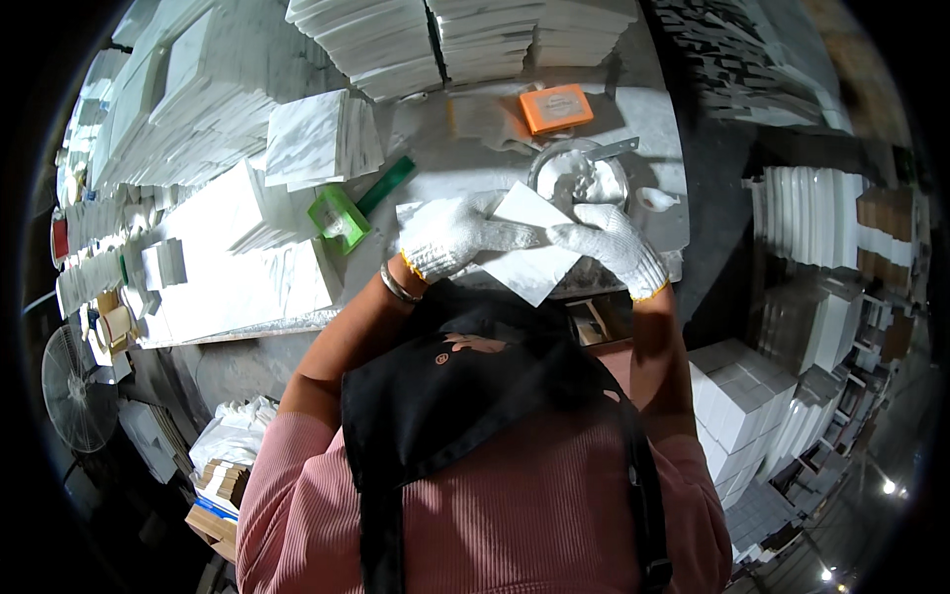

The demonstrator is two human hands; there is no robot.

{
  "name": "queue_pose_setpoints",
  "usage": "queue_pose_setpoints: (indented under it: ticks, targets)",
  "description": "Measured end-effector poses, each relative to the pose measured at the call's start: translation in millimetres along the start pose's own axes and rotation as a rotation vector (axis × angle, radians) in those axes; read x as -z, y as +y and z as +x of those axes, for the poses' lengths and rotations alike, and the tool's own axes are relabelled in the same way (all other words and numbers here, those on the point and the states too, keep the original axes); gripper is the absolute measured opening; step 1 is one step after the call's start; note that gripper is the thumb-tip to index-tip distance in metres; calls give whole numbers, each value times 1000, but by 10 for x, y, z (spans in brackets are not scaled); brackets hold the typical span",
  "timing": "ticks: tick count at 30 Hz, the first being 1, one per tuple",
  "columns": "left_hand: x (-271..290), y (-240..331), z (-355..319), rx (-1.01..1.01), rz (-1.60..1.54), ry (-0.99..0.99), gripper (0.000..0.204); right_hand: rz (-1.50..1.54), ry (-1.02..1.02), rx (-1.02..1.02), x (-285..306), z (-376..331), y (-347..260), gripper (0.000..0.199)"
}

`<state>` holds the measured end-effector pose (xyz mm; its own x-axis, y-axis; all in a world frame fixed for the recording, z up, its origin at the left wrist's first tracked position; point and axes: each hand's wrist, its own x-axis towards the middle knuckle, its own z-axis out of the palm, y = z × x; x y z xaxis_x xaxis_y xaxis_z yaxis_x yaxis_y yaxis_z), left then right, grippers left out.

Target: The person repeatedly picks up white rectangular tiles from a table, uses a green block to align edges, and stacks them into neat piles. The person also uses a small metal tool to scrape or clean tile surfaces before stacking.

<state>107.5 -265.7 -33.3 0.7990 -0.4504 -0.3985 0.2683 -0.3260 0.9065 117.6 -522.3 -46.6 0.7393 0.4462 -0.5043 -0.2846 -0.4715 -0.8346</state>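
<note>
White tile (534,267), one of it, is held tilted at the near edge of the worktable (648,109), between the worker's two gloved hands. Looking down from the head view, I count three tall tile stacks (485,40) side by side along the far edge, one orange box (556,109), and one green pack (338,218) beside a green strip (388,185). One round bowl (535,176) holds white paste (594,180), a flat metal blade (614,148) across its rim. The left hand (455,236) pinches the tile, fingers laid over its face; the right hand (614,243) touches it with bunched fingertips, whether pinching I cannot tell.
</note>
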Motion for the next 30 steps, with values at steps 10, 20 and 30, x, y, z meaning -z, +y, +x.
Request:
queue_pose_setpoints:
  ticks: [10, 20, 30]
  targets:
    - [18, -200, -21, 62, -654, -191, 40, 213, -175, -22, -141, -21, -181, 21]
    - [23, -358, -9, 149, -408, -235, 44, 600, -156, 33, -414, -24, 269, 24]
    - [-198, -605, -61, 86, -986, -304, 45, 864, -230, 366, -601, 44, 773, 45]
